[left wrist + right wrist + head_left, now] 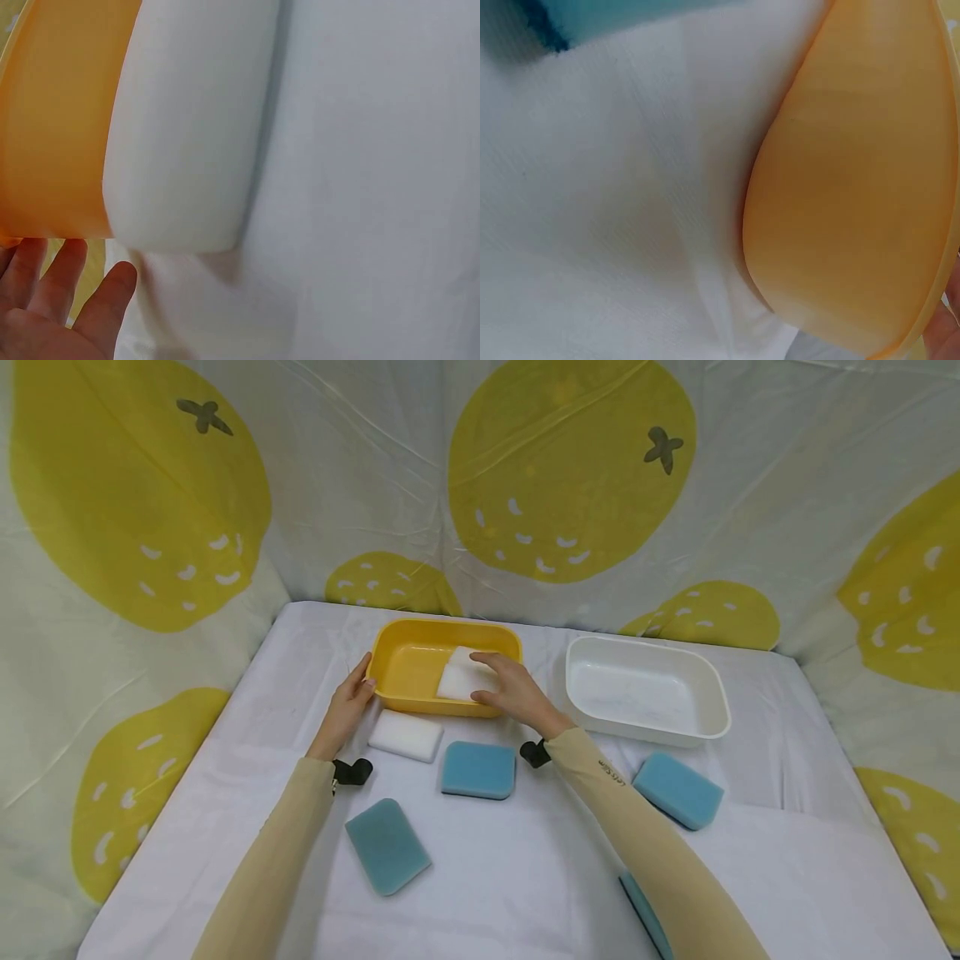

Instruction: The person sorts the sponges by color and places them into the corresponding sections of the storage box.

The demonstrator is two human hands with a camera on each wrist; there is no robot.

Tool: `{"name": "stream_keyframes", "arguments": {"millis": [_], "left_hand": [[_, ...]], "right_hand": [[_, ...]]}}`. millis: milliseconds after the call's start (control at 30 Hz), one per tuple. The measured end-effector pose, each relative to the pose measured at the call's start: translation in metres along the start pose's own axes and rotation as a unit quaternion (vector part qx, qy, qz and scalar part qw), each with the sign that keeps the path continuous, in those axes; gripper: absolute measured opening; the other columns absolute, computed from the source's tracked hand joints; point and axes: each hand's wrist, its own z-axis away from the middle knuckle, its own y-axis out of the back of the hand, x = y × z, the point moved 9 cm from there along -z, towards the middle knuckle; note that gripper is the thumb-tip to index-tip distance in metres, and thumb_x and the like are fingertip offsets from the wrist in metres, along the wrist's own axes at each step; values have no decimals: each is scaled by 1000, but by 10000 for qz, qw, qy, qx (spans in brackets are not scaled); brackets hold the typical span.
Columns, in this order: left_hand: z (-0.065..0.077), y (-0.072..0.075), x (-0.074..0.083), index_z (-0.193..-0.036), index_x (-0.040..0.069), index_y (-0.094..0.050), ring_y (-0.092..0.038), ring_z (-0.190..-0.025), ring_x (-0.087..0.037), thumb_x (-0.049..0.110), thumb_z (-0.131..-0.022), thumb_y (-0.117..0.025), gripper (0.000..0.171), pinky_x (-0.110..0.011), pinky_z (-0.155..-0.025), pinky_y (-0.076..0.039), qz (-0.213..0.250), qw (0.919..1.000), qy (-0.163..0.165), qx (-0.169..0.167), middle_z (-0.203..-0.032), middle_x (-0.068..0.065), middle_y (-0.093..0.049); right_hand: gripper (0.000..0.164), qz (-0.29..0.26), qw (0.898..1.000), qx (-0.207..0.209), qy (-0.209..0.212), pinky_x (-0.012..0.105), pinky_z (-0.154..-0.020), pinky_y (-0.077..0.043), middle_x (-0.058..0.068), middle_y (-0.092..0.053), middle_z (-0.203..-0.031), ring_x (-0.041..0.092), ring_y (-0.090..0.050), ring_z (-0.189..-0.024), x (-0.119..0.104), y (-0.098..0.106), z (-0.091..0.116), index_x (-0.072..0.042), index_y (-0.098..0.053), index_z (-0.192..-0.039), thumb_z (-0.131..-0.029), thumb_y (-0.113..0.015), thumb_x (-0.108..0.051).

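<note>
My left hand (348,702) touches the left end of a yellow plastic basin (408,670), its fingers extended along the outer wall. Inside the basin's right half lie white sponges (459,682), apparently two that overlap. My right hand (517,692) reaches over the rim and holds the nearer one between thumb and fingers. Part of that sponge is hidden under the hand. Against the front of the basin another white sponge (406,735) lies on the cloth. In the right wrist view, only a bit of fingers (951,296) shows past the yellow rim.
A white basin (645,685) stands to the right. Blue sponges with dark undersides lie around: one blue sponge (478,770) in front, a blue sponge (387,847) nearer, a blue sponge (678,790) at right, and another (643,910) partly under the right sleeve. White cloth covers the table.
</note>
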Motion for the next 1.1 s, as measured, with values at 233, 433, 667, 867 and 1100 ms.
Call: {"name": "stream_keyframes", "arguments": {"millis": [233,433,667,867,1100], "left_hand": [[-4,2,-11,-154,16,-16,-29,-138,-26,18,-105,-38,54,-40,-111,-27,-250,9996,-96,100,-158,-5,-17],[-3,2,-7,-154,16,-16,-29,-138,-29,18,-105,-38,54,-41,-111,-26,-378,9993,1,74,-158,-7,-16],[-2,4,-8,-154,16,-17,-40,-131,-33,20,-105,-39,54,-44,-107,-33,-1040,9942,-83,250,-155,-12,-24],[0,5,-2,-153,8,-19,-46,-126,-34,17,-105,-39,53,-46,-103,-38,-1445,9880,-342,420,-152,-16,-28],[7,9,5,-151,3,-23,-36,-134,-36,19,-105,-39,52,-48,-108,-30,-1633,9828,-684,518,-152,-17,-28]], "right_hand": [[54,-111,9984,443,330,42,-105,-37,16,-53,-134,31,-48,-123,-3,6,6,-1,-49,-137,-89,-70,-14],[47,-245,9943,934,463,44,-98,-42,19,-57,-128,33,-54,-113,-4,17,13,1,-53,-133,-90,-68,-10],[41,-672,9881,1341,336,39,-94,-47,18,-57,-126,30,-57,-108,-6,29,20,4,-55,-129,-90,-66,-4],[38,-1116,9791,1685,241,38,-93,-48,18,-59,-122,29,-58,-105,-3,37,27,5,-57,-126,-90,-65,-2],[36,-1531,9689,1933,201,39,-93,-48,18,-60,-121,29,-58,-105,3,43,34,5,-57,-126,-91,-64,-2]]}}
